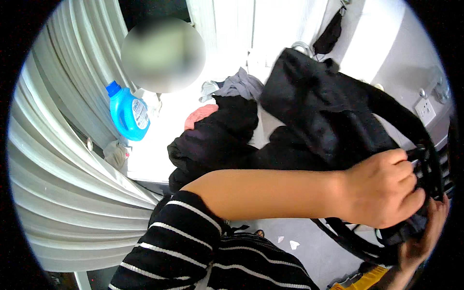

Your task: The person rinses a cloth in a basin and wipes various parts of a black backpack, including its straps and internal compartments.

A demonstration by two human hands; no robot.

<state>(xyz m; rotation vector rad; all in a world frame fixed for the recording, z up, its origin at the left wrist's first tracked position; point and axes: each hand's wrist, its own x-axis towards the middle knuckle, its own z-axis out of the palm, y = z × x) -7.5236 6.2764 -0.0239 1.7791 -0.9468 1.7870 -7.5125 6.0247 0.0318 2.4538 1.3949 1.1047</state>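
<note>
My left hand reaches across to the right from a black-and-white striped sleeve. It is closed in a fist on a black garment with long strap-like bands. I cannot tell exactly what kind of garment it is. Its upper part is raised above a white surface, leaning away from me. My right hand, partly cut off at the right edge, grips the same black garment lower down. To the left lies a heap of black clothing, with a pink cloth and a grey cloth behind it.
A blue detergent bottle stands at the left of the white surface. White curtains hang along the left. On the right wall are a socket and a hanging black cloth. White scraps lie on the grey floor.
</note>
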